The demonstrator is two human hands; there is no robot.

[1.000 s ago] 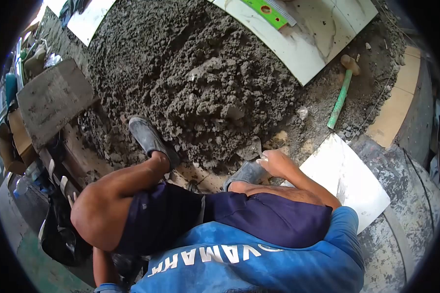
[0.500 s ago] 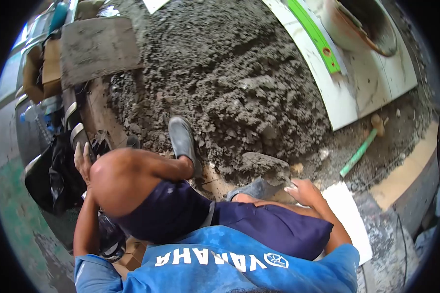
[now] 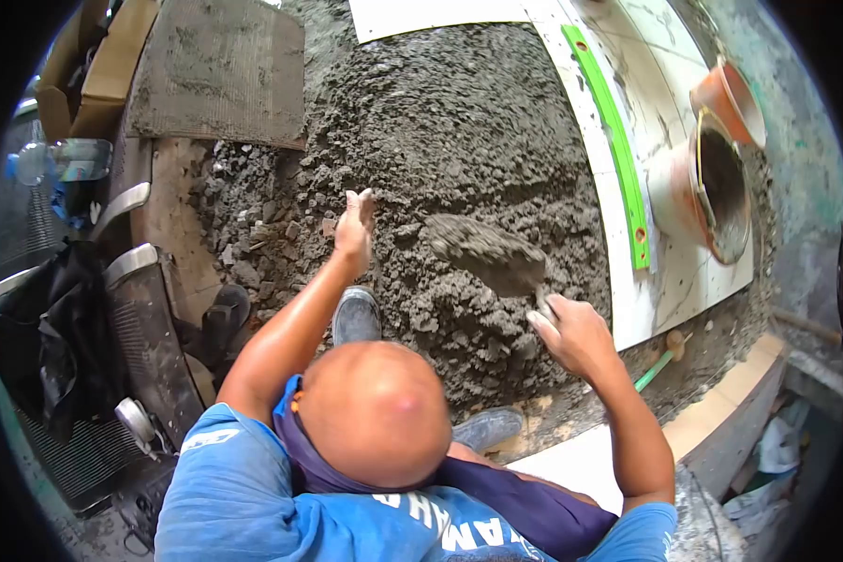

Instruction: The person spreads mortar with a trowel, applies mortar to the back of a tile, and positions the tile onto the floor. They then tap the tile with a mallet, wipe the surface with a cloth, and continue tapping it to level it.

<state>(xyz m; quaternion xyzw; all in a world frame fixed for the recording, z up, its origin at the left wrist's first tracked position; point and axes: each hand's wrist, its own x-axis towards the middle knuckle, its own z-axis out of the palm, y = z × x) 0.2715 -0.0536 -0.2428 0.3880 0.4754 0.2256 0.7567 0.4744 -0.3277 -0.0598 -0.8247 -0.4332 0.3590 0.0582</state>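
My right hand (image 3: 576,332) is closed around the handle of a trowel (image 3: 525,273), whose blade carries a lump of grey mortar (image 3: 468,242). The blade is over the rough mortar bed (image 3: 459,103), which spreads in front of my boots. My left hand (image 3: 354,229) is raised above the left side of the bed, its fingers stretched out and nothing in them. To the right, a green level (image 3: 611,140) lies along the edge of pale marbled tiles (image 3: 679,290).
Two buckets, one mortar-stained (image 3: 670,201) and one orange (image 3: 707,94), stand on the tiles. A green-handled hammer (image 3: 654,372) lies at lower right. At left are a mortar-smeared board (image 3: 225,75), a cardboard box (image 3: 112,70), a plastic bottle (image 3: 82,159) and a black cloth bag (image 3: 61,337).
My left hand has moved from beside my knee out over the mortar. My right hand has lifted the loaded trowel forward, away from my body. The camera view has shifted, showing more tiles and the orange bucket.
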